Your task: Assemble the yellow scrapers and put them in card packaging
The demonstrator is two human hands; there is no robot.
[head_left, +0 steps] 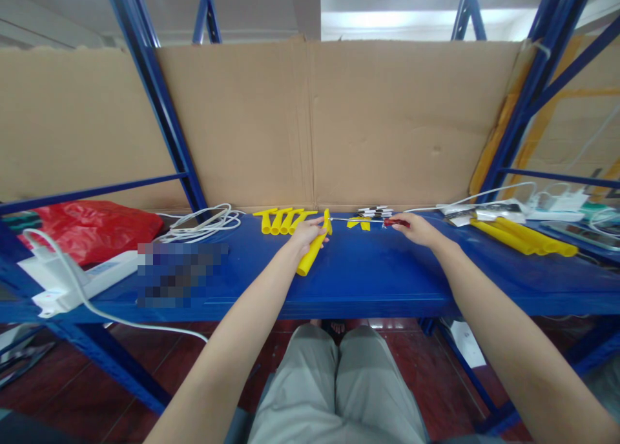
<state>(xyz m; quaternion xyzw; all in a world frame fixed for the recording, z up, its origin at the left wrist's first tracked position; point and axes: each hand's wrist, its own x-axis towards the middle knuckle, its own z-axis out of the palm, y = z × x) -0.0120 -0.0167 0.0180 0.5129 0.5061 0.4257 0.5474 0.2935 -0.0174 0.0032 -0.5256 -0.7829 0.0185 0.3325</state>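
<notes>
My left hand (309, 233) is wrapped round a yellow tube (310, 255) with a flat yellow piece at its upper end. In my right hand (411, 228) is the red handle of a screwdriver (352, 220). Its metal shaft points left, and the tip reaches the yellow piece at the tube's end; whether it touches a screw is too small to tell. Several yellow tubes with flat tops (277, 222) stand in a row left of my left hand. Small yellow pieces (359, 224) lie between my hands, just below the shaft.
Small black and white items (375, 211) lie at the back of the blue table (368, 282). More yellow tubes (526, 237) are at the right. To the left are a red bag (99, 228), coiled white cable (225, 219) and a power strip (104, 276). Cardboard (387, 128) stands behind.
</notes>
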